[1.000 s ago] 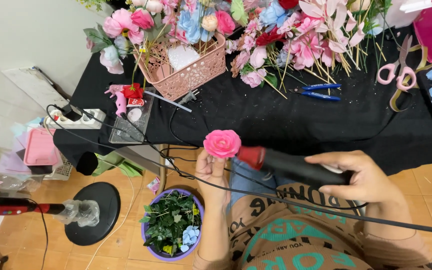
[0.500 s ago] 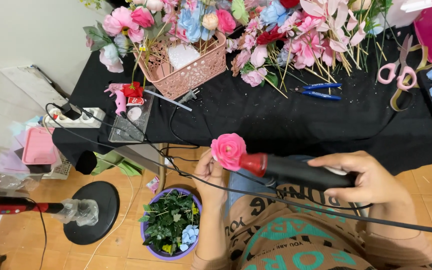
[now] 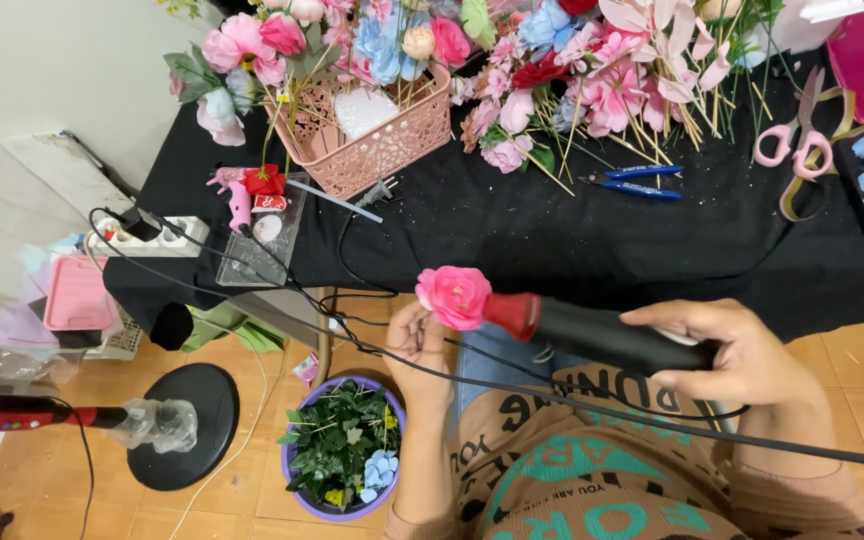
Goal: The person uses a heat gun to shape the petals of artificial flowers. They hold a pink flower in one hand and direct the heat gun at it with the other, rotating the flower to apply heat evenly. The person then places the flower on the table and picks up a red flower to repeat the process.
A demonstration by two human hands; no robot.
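Your left hand grips a pink flower while your right hand clasps a black heat tool touching it, below the table.

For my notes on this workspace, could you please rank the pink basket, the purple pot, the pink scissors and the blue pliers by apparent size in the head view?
1. Pink basket, largest.
2. Purple pot; it sits lower, on the floor, so its real size against the basket is unsure.
3. Pink scissors.
4. Blue pliers, smallest, though close to the scissors.

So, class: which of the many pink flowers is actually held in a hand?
The pink rose at the left hand, against the black tool's red tip; the others lie on the black table.
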